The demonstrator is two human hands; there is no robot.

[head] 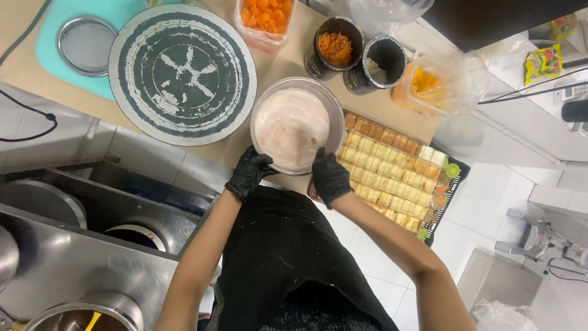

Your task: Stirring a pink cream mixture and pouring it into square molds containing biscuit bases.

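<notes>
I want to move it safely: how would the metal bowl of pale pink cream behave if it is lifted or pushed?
The metal bowl looks well filled, so probably heavy for its size. Its smooth rim may slip in the gloved left hand and right hand. The cream could slosh if tilted.

a single head-worn camera looks almost straight down from above the person, close over a tan counter [275, 64] whose far edge lies toward the top of frame; steel basins [92, 245] sit left, white floor tiles [484, 214] right.
</notes>
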